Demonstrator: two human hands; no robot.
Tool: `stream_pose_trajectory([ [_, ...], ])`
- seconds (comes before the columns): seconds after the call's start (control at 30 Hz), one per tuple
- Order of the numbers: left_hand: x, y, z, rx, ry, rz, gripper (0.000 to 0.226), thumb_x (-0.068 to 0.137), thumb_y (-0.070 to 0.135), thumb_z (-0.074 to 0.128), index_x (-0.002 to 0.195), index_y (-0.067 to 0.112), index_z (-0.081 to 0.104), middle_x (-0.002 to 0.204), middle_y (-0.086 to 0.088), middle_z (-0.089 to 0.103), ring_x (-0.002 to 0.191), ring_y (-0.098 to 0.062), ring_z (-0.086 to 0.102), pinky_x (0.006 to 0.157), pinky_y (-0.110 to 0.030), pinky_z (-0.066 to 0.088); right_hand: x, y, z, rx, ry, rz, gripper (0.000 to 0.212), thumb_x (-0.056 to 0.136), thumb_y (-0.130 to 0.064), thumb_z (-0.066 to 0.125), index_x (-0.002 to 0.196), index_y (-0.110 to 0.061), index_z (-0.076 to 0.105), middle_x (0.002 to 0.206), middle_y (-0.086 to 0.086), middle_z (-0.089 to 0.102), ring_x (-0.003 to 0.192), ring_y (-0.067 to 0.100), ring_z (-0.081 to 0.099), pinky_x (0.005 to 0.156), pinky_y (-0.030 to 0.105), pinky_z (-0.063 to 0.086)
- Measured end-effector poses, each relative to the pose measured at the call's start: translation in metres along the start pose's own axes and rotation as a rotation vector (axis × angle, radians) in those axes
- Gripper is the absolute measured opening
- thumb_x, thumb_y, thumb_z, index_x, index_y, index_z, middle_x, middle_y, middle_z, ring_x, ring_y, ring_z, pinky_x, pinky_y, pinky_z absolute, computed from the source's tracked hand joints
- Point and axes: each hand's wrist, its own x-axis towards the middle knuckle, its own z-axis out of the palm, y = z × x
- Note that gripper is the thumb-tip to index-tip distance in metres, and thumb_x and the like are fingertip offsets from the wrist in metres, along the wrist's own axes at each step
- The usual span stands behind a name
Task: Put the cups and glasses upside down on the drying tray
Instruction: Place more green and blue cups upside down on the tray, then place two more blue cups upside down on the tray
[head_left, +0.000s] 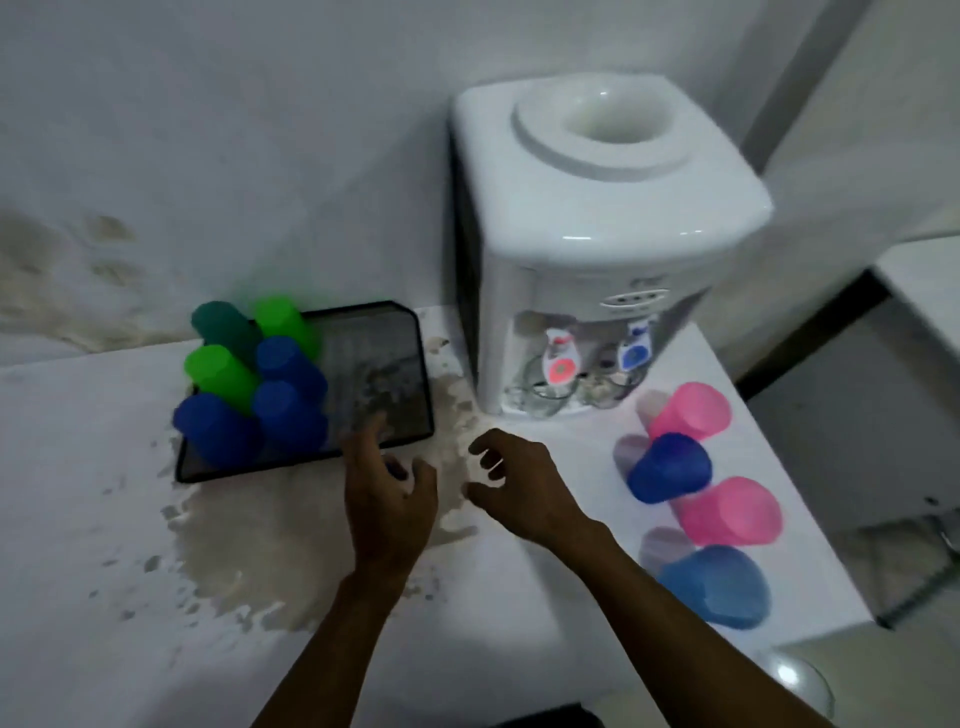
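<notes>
A black drying tray (410, 374) lies on the white counter. Several plastic cups, green (221, 371) and blue (215, 426), stand upside down on its left half. To the right stand a pink cup (693, 410), a dark blue cup (670, 467), a second pink cup (730, 512) and a light blue cup (719, 584). My left hand (387, 483) hovers at the tray's front right corner, fingers apart, holding nothing. My right hand (514, 478) is beside it over the counter, fingers curled but apart, also holding nothing.
A white water dispenser (597, 218) stands behind my hands, with clear glasses (540, 397) under its taps. The counter (78, 519) carries a large brownish stain (249, 561) in front of the tray. The counter's right edge lies just past the cups. A stained wall rises behind.
</notes>
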Motion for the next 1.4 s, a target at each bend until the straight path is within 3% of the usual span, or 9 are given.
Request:
stream_pose_trajectory([
  [0.17,-0.052,0.044,0.060,-0.026,-0.238,0.082,0.043,0.078,0.002,0.069,0.119,0.009,0.057,0.087,0.000,0.065,0.066,-0.009,0.061,0.060,-0.030,0.055,-0.046,0.054,-0.055,-0.044,0.042,-0.003,0.039,0.078,-0.034,0.073,0.113,-0.026,0.058,0.103,-0.002,0.064,0.091,0.015,0.059,0.080,0.036,0.054],
  [0.27,-0.075,0.064,0.086,-0.027,-0.426,0.103,0.040,0.079,0.004,0.068,0.117,0.013,0.058,0.083,0.002,0.065,0.067,-0.008,0.062,0.062,-0.024,0.052,-0.071,0.083,-0.082,-0.061,0.101,-0.002,0.041,0.080,-0.032,0.072,0.117,-0.024,0.058,0.106,-0.001,0.064,0.093,0.013,0.059,0.080,0.032,0.053],
  [0.47,-0.102,0.092,0.135,0.050,-0.632,0.079,0.058,0.081,0.012,0.070,0.134,0.015,0.046,0.120,-0.006,0.059,0.091,-0.016,0.060,0.078,-0.027,0.051,-0.121,0.132,-0.122,-0.117,0.244,0.093,0.058,0.076,-0.036,0.077,0.127,-0.022,0.054,0.125,-0.002,0.059,0.112,0.016,0.056,0.088,0.022,0.042],
  [0.6,-0.101,0.112,0.165,0.134,-0.696,0.040,0.082,0.075,0.015,0.077,0.144,0.015,0.032,0.146,-0.007,0.043,0.129,-0.024,0.046,0.103,-0.034,0.046,-0.140,0.153,-0.139,-0.138,0.229,0.224,0.090,0.064,-0.055,0.080,0.139,-0.026,0.039,0.143,-0.004,0.045,0.124,0.017,0.046,0.100,0.030,0.042],
  [0.73,-0.087,0.123,0.189,0.220,-0.710,-0.005,0.097,0.071,0.021,0.082,0.148,0.014,0.025,0.154,-0.007,0.034,0.140,-0.026,0.033,0.106,-0.034,0.038,-0.152,0.171,-0.138,-0.204,0.146,0.316,0.107,0.056,-0.064,0.080,0.143,-0.024,0.030,0.142,-0.001,0.043,0.121,0.020,0.045,0.097,0.033,0.045],
  [0.83,-0.080,0.130,0.207,0.265,-0.704,-0.031,0.103,0.067,0.027,0.085,0.148,0.014,0.023,0.153,-0.007,0.035,0.140,-0.027,0.033,0.105,-0.037,0.040,-0.157,0.180,-0.130,-0.208,0.124,0.321,0.109,0.053,-0.065,0.080,0.141,-0.023,0.032,0.136,0.000,0.046,0.115,0.018,0.048,0.092,0.032,0.047],
  [1.03,-0.077,0.125,0.226,0.247,-0.736,-0.071,0.100,0.062,0.032,0.088,0.143,0.017,0.031,0.144,-0.005,0.047,0.132,-0.028,0.043,0.101,-0.044,0.048,-0.161,0.185,-0.119,-0.152,0.146,0.274,0.106,0.058,-0.057,0.083,0.144,-0.023,0.032,0.139,-0.001,0.049,0.119,0.020,0.051,0.100,0.034,0.045],
  [1.3,-0.082,0.124,0.215,0.117,-0.614,-0.122,0.084,0.056,0.029,0.090,0.122,0.015,0.041,0.119,-0.006,0.058,0.103,-0.027,0.060,0.081,-0.036,0.056,-0.164,0.193,-0.111,-0.046,0.198,0.229,0.099,0.054,-0.051,0.079,0.140,-0.019,0.040,0.134,-0.001,0.057,0.116,0.023,0.057,0.099,0.032,0.045],
  [1.4,-0.078,0.121,0.199,0.008,-0.536,-0.177,0.081,0.057,0.019,0.090,0.120,0.013,0.040,0.110,0.001,0.050,0.095,-0.020,0.055,0.073,-0.029,0.049,-0.160,0.188,-0.107,0.037,0.243,0.196,0.099,0.052,-0.051,0.080,0.137,-0.018,0.043,0.131,-0.005,0.057,0.118,0.019,0.056,0.100,0.031,0.044],
])
